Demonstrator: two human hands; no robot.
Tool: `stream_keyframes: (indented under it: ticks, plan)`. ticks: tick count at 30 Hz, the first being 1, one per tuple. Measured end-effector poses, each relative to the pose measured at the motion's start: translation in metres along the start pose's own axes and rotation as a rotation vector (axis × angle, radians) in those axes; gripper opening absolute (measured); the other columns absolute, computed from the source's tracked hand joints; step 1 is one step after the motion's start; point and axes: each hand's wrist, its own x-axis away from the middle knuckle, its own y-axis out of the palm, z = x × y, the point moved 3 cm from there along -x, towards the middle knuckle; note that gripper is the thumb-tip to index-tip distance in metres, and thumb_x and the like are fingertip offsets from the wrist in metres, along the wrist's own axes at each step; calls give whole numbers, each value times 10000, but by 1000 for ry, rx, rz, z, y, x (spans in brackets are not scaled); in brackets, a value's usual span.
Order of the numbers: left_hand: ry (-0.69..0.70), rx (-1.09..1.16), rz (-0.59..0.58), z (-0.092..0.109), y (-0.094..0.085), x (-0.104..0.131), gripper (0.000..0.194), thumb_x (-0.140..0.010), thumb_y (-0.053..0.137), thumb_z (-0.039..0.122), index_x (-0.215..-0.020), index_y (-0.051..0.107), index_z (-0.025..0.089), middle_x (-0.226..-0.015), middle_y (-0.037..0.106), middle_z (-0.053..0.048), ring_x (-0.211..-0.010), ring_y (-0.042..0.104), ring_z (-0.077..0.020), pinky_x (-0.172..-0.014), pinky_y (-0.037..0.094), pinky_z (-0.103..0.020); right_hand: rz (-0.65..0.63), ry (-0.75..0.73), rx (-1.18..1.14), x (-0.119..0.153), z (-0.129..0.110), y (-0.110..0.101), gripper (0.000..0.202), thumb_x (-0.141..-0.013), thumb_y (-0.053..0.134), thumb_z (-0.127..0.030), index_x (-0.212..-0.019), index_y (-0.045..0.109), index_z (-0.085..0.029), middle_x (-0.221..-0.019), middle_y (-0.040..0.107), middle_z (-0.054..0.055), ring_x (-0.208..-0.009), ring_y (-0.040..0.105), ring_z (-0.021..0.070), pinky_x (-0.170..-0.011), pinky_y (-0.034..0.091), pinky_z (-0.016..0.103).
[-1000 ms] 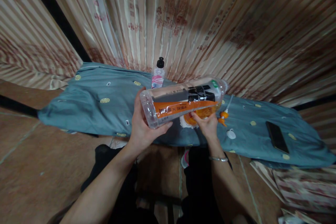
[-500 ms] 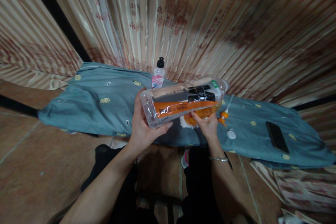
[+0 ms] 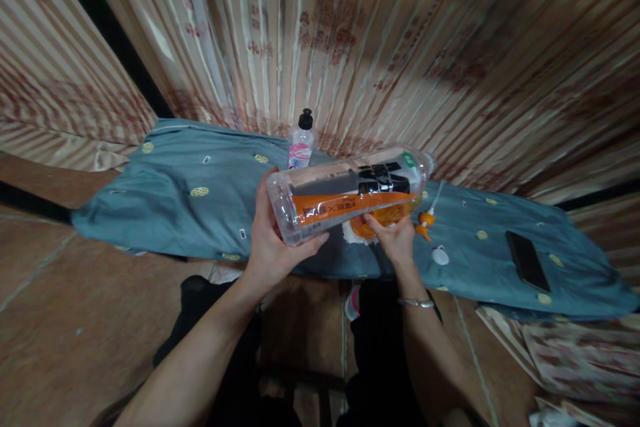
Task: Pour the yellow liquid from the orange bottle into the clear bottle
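My left hand (image 3: 274, 240) is closed around the base end of a large clear plastic bottle (image 3: 345, 190) with an orange and black label. The bottle lies tilted on its side in the air, its neck toward the right and slightly up. Below it, my right hand (image 3: 397, 237) grips an amber, see-through bottle (image 3: 385, 215), largely hidden by the clear bottle and my fingers. A white cloth (image 3: 353, 233) shows under the amber bottle. Beside my right hand lies an orange pump head (image 3: 426, 220) with a pale tube. A white cap (image 3: 441, 255) is near it.
A teal patterned cloth (image 3: 170, 227) covers the long surface. A small bottle with a black cap (image 3: 301, 143) stands behind the clear bottle. A dark phone (image 3: 528, 260) lies at the right. Pleated curtains (image 3: 320, 33) hang behind.
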Motion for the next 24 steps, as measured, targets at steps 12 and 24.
stream_keyframes:
  ticks: [12, 24]
  plan:
    - [22, -7, 9, -1, -1, 0, 1076, -572, 985, 467, -1495, 464, 286, -1493, 593, -143, -1361, 629, -362, -1206, 485, -586, 22, -18, 23, 0, 3, 0, 731, -633, 861, -653, -1146, 670, -169, -1067, 800, 170, -1050, 765, 386, -918, 625, 520]
    - [14, -10, 1, -2, -1, 0, 1102, -573, 981, 500, -1505, 447, 253, -1482, 590, -149, -1365, 628, -358, -1203, 491, -553, 14, 0, 20, 0, 1, -1, 728, -628, 853, -666, -1124, 667, -167, -1079, 802, 170, -1045, 770, 374, -937, 621, 505]
